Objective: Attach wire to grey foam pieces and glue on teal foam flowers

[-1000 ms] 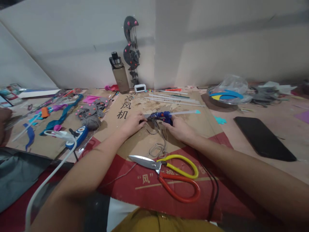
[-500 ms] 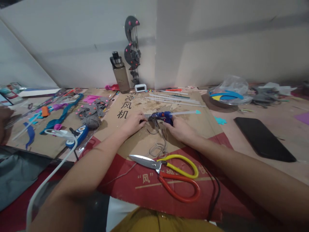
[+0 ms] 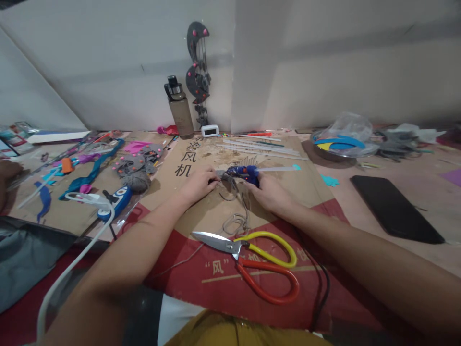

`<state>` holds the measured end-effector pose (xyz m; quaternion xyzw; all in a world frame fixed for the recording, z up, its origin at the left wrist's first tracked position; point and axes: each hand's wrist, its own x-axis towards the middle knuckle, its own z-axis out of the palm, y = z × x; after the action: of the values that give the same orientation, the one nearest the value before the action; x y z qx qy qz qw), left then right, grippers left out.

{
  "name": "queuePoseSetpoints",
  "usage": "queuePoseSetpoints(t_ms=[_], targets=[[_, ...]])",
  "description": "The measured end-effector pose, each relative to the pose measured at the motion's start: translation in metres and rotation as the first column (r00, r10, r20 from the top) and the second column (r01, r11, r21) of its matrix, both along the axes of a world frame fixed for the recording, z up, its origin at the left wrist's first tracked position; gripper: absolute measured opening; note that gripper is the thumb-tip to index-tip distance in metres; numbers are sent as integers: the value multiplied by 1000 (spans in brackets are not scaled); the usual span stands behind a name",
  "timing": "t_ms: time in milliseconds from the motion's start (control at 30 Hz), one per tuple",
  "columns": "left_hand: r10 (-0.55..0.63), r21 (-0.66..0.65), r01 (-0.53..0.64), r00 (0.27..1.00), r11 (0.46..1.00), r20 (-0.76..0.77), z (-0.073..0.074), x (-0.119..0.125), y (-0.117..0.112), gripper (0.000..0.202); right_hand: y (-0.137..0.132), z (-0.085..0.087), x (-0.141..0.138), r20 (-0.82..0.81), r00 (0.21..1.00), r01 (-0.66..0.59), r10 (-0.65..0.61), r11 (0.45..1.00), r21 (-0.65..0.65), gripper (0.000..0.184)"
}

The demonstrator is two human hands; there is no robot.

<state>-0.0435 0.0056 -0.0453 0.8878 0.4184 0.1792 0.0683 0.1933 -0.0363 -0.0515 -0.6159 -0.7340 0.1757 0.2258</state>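
- Right hand (image 3: 269, 193) grips a glossy blue plastic glue gun (image 3: 246, 172), its nozzle toward the left hand (image 3: 199, 182).
- Left hand pinches a small grey scrap (image 3: 224, 177) at that nozzle.
- Brown cardboard sheet (image 3: 201, 214) under both hands reads "冷风机".
- Steel scissors with yellow and red loops (image 3: 252, 257) lie nearer than the hands.

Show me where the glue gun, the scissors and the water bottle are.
glue gun (image 3: 247, 171), head view, blue body.
scissors (image 3: 212, 240), head view, steel blade.
water bottle (image 3: 182, 115), head view, brown body.
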Motion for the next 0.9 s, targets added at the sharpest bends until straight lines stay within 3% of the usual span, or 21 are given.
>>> queuePoseSetpoints(t_ms=[633,900], targets=[[-5,-20,5,1000,1000,12,2,1,-2,19,-1,3,-4,122,992,-12,13,1000,-3,36],[23,-16,-23,1000,1000,-15,2,1,-2,20,-4,5,-1,59,998,-5,4,1000,2,37]])
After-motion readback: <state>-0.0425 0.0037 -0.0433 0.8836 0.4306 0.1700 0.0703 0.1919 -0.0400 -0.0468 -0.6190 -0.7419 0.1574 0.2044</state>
